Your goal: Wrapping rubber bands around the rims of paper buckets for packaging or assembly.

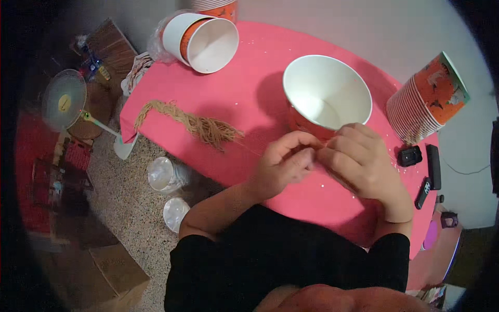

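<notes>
Likely a home room: pedestal fan [64,102], speckled floor [125,208], pink tablecloth [254,67].

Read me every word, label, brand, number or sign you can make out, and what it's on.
No text is readable.
Open orange paper bucket with white interior: no legible lettering.
Stacked orange paper buckets at right: dark pictures, no legible lettering.
Slim black remote with pale buttons: any markings too small.

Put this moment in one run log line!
left hand: fingers curled | right hand: fingers curled, beside left | held item: unclear | orange paper bucket: just beyond hands | tan string bundle: on pink tablecloth
</notes>
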`<state>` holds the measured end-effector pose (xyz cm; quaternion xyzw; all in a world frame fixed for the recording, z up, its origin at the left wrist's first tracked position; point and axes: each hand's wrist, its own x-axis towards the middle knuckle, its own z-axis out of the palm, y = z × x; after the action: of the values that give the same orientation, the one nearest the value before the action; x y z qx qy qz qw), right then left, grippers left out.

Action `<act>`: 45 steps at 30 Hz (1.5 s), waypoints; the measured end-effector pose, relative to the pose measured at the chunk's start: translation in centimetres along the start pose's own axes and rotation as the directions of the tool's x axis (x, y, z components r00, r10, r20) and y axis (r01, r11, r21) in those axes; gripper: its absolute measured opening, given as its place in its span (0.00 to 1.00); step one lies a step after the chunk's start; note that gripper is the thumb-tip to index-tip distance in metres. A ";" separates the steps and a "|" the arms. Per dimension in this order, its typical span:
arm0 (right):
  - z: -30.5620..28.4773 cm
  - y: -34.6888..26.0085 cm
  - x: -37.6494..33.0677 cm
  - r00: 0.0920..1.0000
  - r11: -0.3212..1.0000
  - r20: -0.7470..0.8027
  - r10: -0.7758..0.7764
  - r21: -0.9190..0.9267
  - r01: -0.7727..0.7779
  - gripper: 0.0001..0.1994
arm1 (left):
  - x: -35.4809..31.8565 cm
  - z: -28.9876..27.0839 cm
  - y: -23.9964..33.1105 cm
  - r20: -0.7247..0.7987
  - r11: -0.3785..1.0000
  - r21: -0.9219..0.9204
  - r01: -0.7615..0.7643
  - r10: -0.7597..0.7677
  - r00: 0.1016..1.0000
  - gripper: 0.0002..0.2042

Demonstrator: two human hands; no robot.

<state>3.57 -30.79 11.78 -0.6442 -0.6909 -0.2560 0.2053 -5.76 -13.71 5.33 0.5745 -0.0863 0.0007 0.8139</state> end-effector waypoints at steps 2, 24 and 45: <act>0.1 0.4 0.0 1.000 1.000 0.005 0.027 0.004 -0.027 0.08 | 0.1 -0.3 -0.5 -0.029 0.992 -0.123 0.032 -0.036 0.999 0.06; -0.8 2.0 1.2 0.947 0.948 0.145 0.287 0.101 -0.303 0.07 | 4.5 -4.9 -2.7 -0.386 0.880 0.352 -0.318 0.446 0.807 0.00; 3.2 6.9 4.1 0.820 0.859 0.421 0.388 0.157 -0.487 0.09 | 5.1 -4.6 -3.9 -0.365 0.832 0.443 -0.335 0.508 0.780 0.01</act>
<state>10.21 -25.32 12.36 -0.7911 -0.5762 0.0183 0.2048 0.33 -11.24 0.87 0.6584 -0.0141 0.3401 0.6713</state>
